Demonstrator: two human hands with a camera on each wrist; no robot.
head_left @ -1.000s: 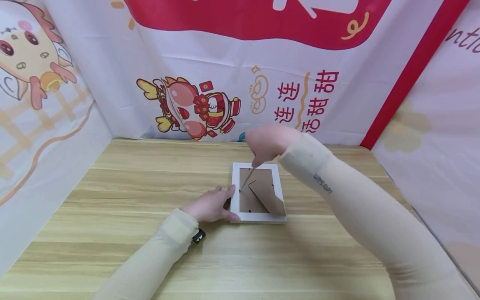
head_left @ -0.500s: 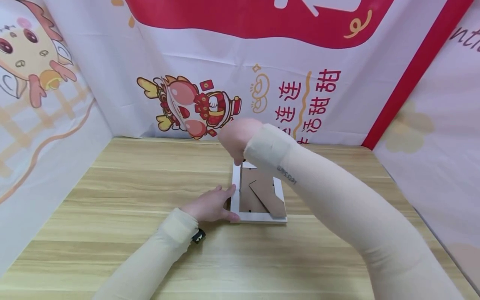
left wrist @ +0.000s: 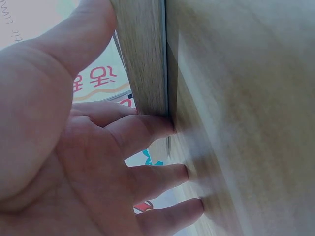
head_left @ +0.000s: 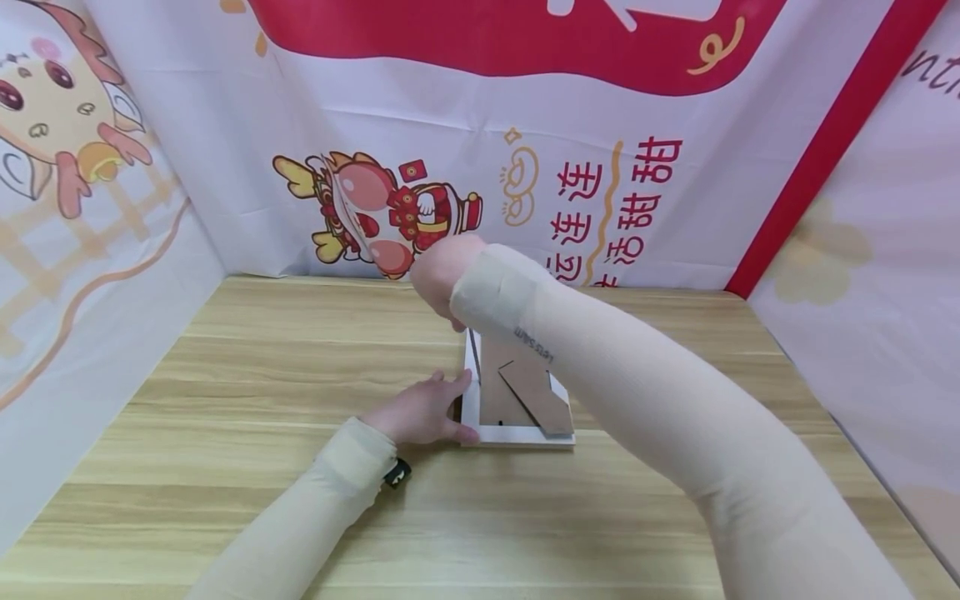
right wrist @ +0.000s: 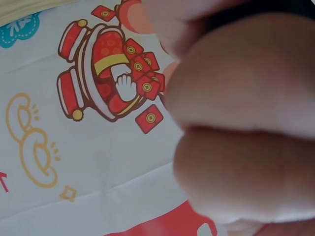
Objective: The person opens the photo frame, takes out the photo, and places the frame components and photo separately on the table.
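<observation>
A white photo frame lies on the table with its brown backing board facing up; a folding stand leg slants across the board. My left hand rests against the left side of the frame, its thumb at the near left corner and its fingers spread. In the left wrist view, the fingertips touch the tabletop beside the frame's edge. My right hand, fingers curled, grips a screwdriver above the far left corner. Its thin shaft slopes down to the inner left edge; the hand hides its handle.
The wood-grain table runs back to a printed cloth backdrop, with more cloth at both sides. My right forearm crosses over the frame and covers its far right part.
The right hand has moved left, swinging the screwdriver from a rightward slant through upright to a slight leftward lean, its tip staying at the left edge. Left hand and frame have stayed put.
</observation>
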